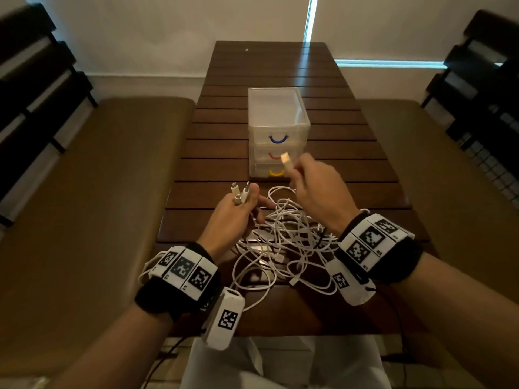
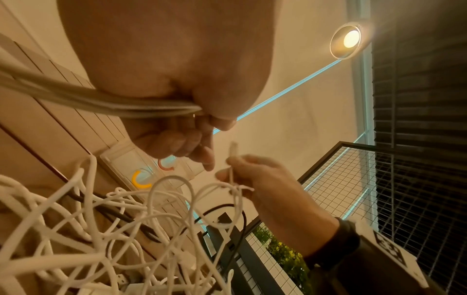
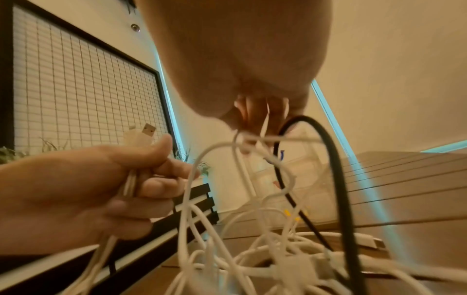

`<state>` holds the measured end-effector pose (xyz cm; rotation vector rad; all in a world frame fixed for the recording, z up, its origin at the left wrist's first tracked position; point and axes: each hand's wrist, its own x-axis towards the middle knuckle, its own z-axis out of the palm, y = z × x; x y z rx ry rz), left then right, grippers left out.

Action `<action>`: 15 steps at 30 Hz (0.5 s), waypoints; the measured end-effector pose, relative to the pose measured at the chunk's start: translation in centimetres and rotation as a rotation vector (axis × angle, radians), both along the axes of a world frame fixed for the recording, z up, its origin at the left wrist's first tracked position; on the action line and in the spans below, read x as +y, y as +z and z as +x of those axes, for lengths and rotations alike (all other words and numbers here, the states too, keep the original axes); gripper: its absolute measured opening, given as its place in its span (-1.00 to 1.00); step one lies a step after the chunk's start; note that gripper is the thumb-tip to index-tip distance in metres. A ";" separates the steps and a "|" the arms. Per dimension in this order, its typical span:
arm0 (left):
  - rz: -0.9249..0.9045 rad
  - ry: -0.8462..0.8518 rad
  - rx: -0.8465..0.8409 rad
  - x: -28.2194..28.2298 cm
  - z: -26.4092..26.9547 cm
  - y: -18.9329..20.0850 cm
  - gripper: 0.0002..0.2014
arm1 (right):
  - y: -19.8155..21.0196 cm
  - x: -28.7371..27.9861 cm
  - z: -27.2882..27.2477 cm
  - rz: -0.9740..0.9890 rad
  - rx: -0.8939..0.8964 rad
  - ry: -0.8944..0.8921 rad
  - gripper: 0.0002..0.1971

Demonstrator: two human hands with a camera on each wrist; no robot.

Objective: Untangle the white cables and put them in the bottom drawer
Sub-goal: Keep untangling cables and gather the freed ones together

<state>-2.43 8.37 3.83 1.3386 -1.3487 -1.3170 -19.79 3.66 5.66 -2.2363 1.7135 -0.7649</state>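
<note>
My left hand (image 1: 233, 217) is gripping a small bundle of white cable ends, fingers curled round them, with the plugs (image 1: 241, 192) sticking up past my thumb. My right hand (image 1: 317, 189) is pinching a single plug (image 1: 285, 158) between thumb and fingertips, holding it raised in front of the drawer unit (image 1: 278, 133). The white cables (image 1: 283, 242) are lying tangled in a loose heap on the slatted wooden table (image 1: 351, 169), between my wrists and just before the unit; strands are trailing up to both hands. A black cable (image 3: 336, 159) is running through the heap near my right hand. The unit's three drawers are sitting closed; the bottom drawer (image 1: 266, 172), with its yellow handle, is partly hidden behind my right hand. Benches (image 1: 112, 175) are flanking the table.
</note>
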 end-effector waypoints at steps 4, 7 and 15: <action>-0.055 0.020 0.006 -0.1 0.2 0.4 -0.43 | 2.5 0.9 1.5 -0.274 -0.408 0.024 -0.87; -0.090 0.049 0.054 0.1 0.2 0.8 -0.48 | 3.5 1.9 2.5 -0.153 -0.509 0.139 -0.91; -0.051 0.094 0.299 1.1 0.3 1.0 -0.52 | 1.1 3.5 5.1 0.288 -0.620 0.352 -0.68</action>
